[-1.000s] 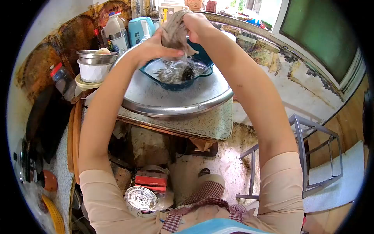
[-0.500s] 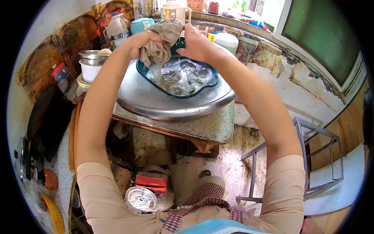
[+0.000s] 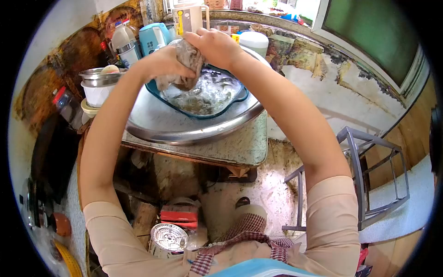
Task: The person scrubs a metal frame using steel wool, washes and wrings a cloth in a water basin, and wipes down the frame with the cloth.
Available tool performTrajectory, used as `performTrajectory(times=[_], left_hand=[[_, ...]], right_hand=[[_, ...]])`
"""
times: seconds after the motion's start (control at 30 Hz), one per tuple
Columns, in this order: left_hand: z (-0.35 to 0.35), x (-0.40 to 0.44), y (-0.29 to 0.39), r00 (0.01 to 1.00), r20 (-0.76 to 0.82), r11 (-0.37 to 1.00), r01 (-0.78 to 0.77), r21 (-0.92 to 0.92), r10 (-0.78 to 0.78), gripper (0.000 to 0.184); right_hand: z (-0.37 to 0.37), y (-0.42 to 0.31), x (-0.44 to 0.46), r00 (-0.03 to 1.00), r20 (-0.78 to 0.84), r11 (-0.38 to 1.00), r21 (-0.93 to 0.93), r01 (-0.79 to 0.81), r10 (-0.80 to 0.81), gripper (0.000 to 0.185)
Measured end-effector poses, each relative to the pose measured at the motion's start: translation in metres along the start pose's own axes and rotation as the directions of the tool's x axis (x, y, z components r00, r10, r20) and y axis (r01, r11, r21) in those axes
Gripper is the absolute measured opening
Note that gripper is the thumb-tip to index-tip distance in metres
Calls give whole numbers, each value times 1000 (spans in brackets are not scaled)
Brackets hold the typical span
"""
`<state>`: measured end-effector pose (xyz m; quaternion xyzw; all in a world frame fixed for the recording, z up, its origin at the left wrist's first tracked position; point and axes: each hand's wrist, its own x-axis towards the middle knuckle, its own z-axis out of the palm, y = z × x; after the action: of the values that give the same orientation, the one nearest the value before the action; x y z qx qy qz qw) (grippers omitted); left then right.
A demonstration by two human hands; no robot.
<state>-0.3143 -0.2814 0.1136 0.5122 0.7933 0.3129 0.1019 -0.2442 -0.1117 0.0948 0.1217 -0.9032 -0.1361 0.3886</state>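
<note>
In the head view, the wet grey-brown cloth [image 3: 189,54] is now held between both hands, whereas half a second ago it was gripped by the left hand [image 3: 164,65] alone and the right hand [image 3: 217,48] was held open beside it. The cloth is now bunched more compactly over the left part of the teal plastic basin [image 3: 196,115], in which foamy, rippling water [image 3: 210,94] is contained.

The fingers of the left hand are closed around the lower left side of the cloth, with the thumb pressed across its near side; the fingertips behind it are hidden. The fingers of the right hand are bent over the top of the cloth, close together rather than spread; how tightly they are pressed cannot be told.

The basin is set on a large round metal tray [image 3: 184,134], which is supported by the desk [image 3: 249,150]. Beyond the hands, a light-blue kettle [image 3: 151,39], a beige pitcher [image 3: 188,21] and a white lidded container [image 3: 254,42] are seen.
</note>
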Motion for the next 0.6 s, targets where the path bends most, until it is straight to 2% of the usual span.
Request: performTrajectory(times=[0.03,0.07,0.13,0.17,0.2,0.23,0.27,0.3,0.37,0.4,0.47,0.5,0.57,0.6], left_hand=[[4,4,-5,993,-52,960,-90,267,107,54],[7,7,-8,986,-96,909,-86,407,136,62],[14,3,-6,954,-195,784,-60,617,227,65],[17,0,-2,931,-231,704,-36,709,281,67],[18,-3,-2,906,-213,674,-100,732,365,67],[18,-2,-3,894,-215,616,-82,783,393,68],[17,1,-4,882,-215,555,-63,830,420,68],[17,3,-5,868,-212,490,-42,871,449,68],[16,-1,2,837,-180,474,-105,875,517,71],[15,-2,6,819,-162,462,-137,876,551,73],[12,-4,9,764,-164,545,-275,792,624,76],[11,-3,11,733,-168,575,-347,741,659,77],[20,1,12,729,-243,650,-345,677,640,76],[21,2,12,744,-264,680,-329,655,614,74]], right_hand=[[0,-2,2,995,91,998,33,-52,49,49],[0,-4,0,989,126,990,100,-95,82,42],[-3,-8,-3,971,194,958,222,-183,141,32],[0,-7,-2,962,225,931,291,-220,157,28],[7,-5,-2,951,259,898,357,-259,171,25],[11,-4,-3,938,295,857,419,-299,183,23],[-5,-11,0,911,370,886,339,-315,182,22],[-24,-16,2,849,479,801,407,-438,220,22],[-53,-22,2,689,685,578,471,-667,236,22],[-51,-20,1,663,702,439,525,-729,261,20],[-40,-12,0,602,741,131,593,-794,296,17],[-34,-8,0,608,724,98,613,-784,326,15],[-28,-5,0,612,692,33,652,-758,384,11],[-26,-4,0,598,705,-8,650,-760,381,16]])
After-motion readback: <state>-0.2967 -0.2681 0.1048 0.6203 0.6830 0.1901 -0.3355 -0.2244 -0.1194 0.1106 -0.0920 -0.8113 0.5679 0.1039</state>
